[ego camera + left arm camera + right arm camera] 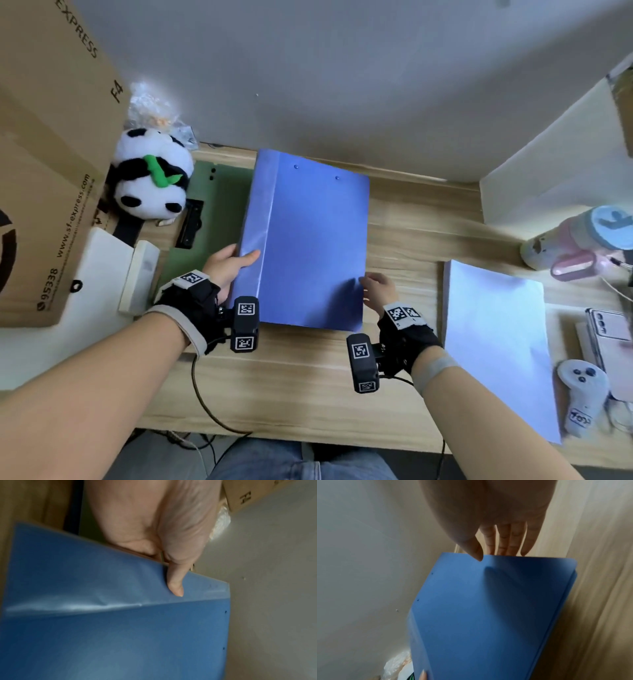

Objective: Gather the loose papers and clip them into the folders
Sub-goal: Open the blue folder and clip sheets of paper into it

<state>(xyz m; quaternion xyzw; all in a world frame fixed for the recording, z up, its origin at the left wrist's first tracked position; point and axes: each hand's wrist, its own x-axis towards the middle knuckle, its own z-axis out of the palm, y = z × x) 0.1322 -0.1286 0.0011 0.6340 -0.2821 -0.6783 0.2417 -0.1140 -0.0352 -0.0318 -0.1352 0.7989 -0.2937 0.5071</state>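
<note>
A closed blue folder point(308, 240) point(120, 635) point(488, 615) is held over the middle of the wooden desk point(291, 387). My left hand point(229, 267) grips its spine edge, thumb point(175, 582) on top and fingers underneath. My right hand point(376, 291) point(496, 540) pinches the folder's right edge near the front corner, thumb on the cover and fingers under it. A green folder point(212, 219) lies open beneath it to the left, its black clip point(190, 224) showing. A stack of white papers point(496, 342) lies on the desk to the right.
A large cardboard box point(44, 171) and a panda plush point(150, 181) stand at the left, with a small white box point(140, 274) in front. A pink bottle point(575, 240), a phone point(609, 335) and a white controller point(582, 394) crowd the right edge. The wall is close behind.
</note>
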